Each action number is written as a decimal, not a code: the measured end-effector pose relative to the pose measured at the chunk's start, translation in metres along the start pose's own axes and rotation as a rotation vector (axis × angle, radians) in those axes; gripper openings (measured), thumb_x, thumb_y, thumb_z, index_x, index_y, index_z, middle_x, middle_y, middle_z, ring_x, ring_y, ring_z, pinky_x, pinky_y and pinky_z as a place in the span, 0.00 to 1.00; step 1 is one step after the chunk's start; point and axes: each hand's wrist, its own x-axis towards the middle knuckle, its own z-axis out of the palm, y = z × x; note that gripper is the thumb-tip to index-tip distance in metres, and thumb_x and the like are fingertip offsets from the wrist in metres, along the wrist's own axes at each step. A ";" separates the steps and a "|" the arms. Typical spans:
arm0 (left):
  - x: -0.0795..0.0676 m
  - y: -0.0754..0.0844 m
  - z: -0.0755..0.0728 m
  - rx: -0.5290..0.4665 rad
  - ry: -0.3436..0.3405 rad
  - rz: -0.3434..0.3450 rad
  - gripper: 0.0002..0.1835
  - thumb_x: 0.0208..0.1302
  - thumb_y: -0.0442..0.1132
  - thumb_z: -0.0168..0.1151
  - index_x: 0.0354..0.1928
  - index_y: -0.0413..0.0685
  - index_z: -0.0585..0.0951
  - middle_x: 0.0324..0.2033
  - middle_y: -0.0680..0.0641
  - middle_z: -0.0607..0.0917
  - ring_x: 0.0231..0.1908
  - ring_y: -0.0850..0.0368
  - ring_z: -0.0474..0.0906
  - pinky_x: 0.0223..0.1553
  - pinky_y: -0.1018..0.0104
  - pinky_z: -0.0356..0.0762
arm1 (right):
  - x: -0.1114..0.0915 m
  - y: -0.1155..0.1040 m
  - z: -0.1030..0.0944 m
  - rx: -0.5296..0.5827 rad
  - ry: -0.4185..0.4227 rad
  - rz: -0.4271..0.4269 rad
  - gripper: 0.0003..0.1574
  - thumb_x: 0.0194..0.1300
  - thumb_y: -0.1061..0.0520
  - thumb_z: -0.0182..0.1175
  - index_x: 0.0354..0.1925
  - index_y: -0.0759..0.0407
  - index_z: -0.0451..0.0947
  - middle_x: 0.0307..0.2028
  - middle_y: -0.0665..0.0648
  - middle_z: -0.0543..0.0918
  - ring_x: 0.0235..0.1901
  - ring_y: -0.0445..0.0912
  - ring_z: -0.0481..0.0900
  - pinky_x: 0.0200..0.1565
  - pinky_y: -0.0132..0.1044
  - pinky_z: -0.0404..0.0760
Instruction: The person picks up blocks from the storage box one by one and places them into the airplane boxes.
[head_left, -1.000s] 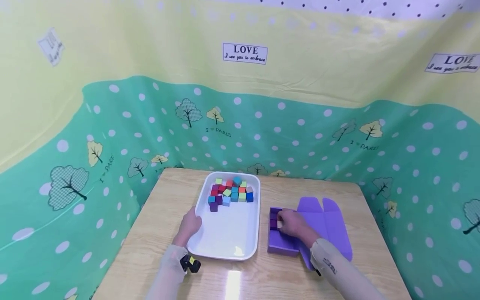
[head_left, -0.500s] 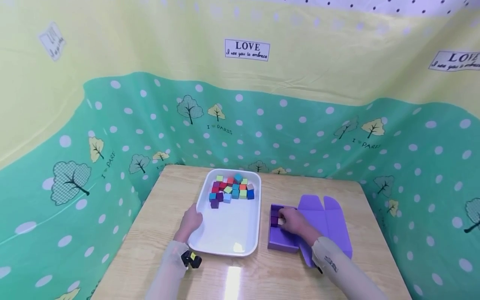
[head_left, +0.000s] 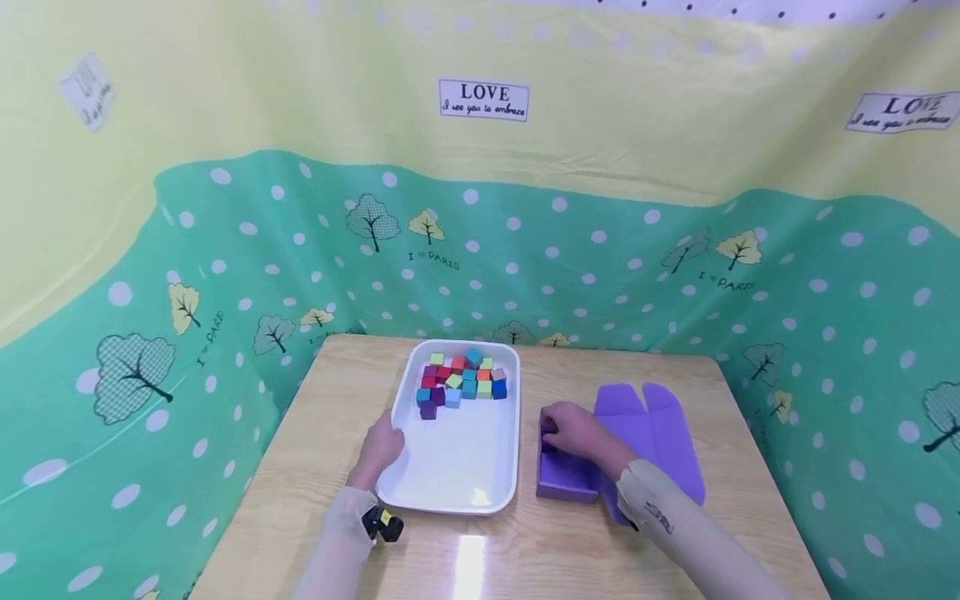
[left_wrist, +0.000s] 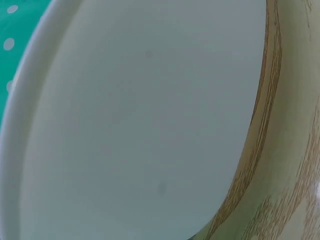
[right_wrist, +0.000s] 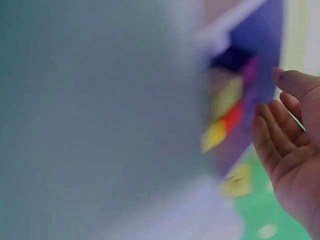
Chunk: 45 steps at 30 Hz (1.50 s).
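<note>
My left hand point(head_left: 381, 442) grips the left rim of the white tray point(head_left: 457, 475), thumb over its edge. In the tray's far half sit several small coloured cubes, among them a blue cube point(head_left: 500, 389) and a light blue cube point(head_left: 453, 398). My right hand point(head_left: 576, 429) is over the back left corner of the purple box point(head_left: 567, 493). The right wrist view shows its fingers loosely bent, thumb apart, nothing between them. Beside them, blurred, are a yellow cube point(right_wrist: 214, 135), a red cube point(right_wrist: 233, 118) and others against the purple wall.
The box's purple lid point(head_left: 652, 450) lies folded open to the right, under my right forearm. Both the tray and the box stand on a wooden table point(head_left: 517, 554). A green and yellow patterned cloth point(head_left: 480, 225) hangs around the table's back and sides.
My right hand has shifted a little left and back in the box, now covering the cubes seen there before. The left hand stays on the tray rim.
</note>
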 end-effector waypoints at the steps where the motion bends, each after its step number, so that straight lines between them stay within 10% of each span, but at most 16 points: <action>1: 0.000 0.000 -0.001 -0.004 0.005 -0.007 0.24 0.58 0.32 0.43 0.59 0.36 0.61 0.51 0.33 0.71 0.50 0.39 0.68 0.49 0.48 0.68 | 0.009 -0.011 -0.003 -0.001 -0.015 -0.006 0.06 0.47 0.57 0.63 0.27 0.55 0.75 0.20 0.47 0.72 0.20 0.39 0.68 0.23 0.32 0.70; 10: -0.002 -0.001 0.006 0.004 0.026 -0.018 0.23 0.58 0.31 0.42 0.58 0.39 0.62 0.49 0.35 0.74 0.47 0.40 0.72 0.44 0.49 0.72 | 0.087 -0.102 0.017 -0.030 -0.166 -0.122 0.13 0.53 0.49 0.61 0.39 0.49 0.77 0.31 0.46 0.77 0.29 0.36 0.72 0.31 0.28 0.74; 19: -0.004 0.002 0.003 -0.009 0.055 0.010 0.20 0.56 0.31 0.45 0.54 0.40 0.66 0.40 0.37 0.78 0.34 0.46 0.77 0.30 0.55 0.77 | 0.144 -0.147 0.073 -0.030 -0.220 -0.034 0.24 0.53 0.50 0.62 0.51 0.47 0.74 0.43 0.46 0.75 0.40 0.41 0.73 0.42 0.37 0.76; 45: -0.003 -0.005 0.011 -0.004 0.110 0.057 0.22 0.54 0.29 0.46 0.54 0.40 0.67 0.39 0.38 0.78 0.33 0.48 0.76 0.31 0.55 0.77 | 0.152 -0.158 0.099 0.056 -0.202 0.154 0.18 0.49 0.54 0.66 0.42 0.48 0.76 0.28 0.47 0.74 0.26 0.42 0.71 0.31 0.33 0.75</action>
